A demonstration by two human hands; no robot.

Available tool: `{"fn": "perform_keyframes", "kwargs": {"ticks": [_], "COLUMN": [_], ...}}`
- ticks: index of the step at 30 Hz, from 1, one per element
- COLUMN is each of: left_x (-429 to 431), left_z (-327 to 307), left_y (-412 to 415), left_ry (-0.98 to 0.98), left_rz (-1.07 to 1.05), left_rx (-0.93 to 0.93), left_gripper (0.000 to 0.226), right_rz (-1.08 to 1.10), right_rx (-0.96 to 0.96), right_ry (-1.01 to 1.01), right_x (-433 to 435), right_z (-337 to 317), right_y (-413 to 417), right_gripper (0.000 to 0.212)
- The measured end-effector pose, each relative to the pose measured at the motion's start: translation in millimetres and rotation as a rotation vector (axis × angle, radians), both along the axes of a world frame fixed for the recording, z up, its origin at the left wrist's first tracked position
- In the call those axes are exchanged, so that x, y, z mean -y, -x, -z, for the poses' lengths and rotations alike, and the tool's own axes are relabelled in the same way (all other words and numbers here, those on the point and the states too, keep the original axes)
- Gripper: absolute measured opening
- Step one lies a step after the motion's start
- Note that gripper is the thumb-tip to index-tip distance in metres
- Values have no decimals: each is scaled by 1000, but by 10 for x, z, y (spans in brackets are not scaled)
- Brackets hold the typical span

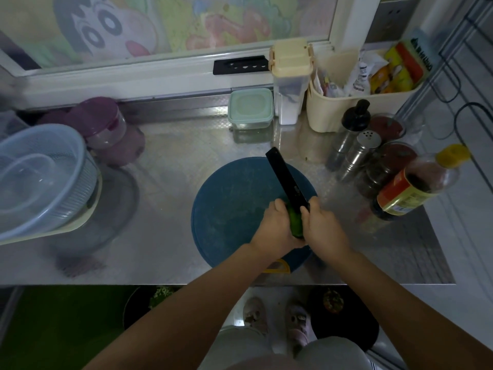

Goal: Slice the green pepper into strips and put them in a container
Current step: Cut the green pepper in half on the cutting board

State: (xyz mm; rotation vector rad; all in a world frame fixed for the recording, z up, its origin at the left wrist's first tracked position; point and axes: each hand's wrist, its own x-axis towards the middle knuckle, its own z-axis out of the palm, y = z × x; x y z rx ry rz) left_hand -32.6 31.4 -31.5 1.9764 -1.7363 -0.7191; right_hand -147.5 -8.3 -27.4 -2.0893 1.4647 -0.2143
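Head view: left hand [277,225] closed around the green pepper [376,227]... correction, green pepper [295,222] sits pinched between both hands, over the near right part of the round blue cutting board [229,204]. Right hand [321,222] closed on the handle of the black knife [286,177]; blade runs up and away from that grip, edge touching the pepper. Pepper looks whole, no strips on the board. Step, as judged: first cut, starting. Next calls for pressing the blade through with left fingers clear, then repeat cuts. Likely container: clear bowl [25,177] in the strainer basket [53,166], far left of the left grip on the steel surface [173,161].
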Motion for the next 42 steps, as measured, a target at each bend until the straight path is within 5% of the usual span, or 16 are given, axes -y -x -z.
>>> {"fn": "perform_keyframes", "kwargs": {"ticks": [5, 10, 12, 26, 42], "left_x": [-46, 124, 164, 87, 67], "left_z": [-15, -212, -227, 6, 65], "left_y": [163, -91, -165, -383, -93], "left_ry": [10, -434, -492, -198, -10], "left_rz": [-23, 25, 27, -43, 32], "left_rx": [69, -353, -363, -302, 80], "left_gripper": [76, 87, 94, 101, 103], "right_rz": [139, 171, 135, 161, 67], "right_rx": [42, 189, 217, 433, -50], "right_ry": [-67, -78, -70, -99, 44], "right_x": [-6, -34, -51, -7, -5], "right_z": [63, 99, 103, 55, 0], "right_y": [30, 167, 203, -9, -122], "right_gripper": [25, 21, 16, 20, 30]}}
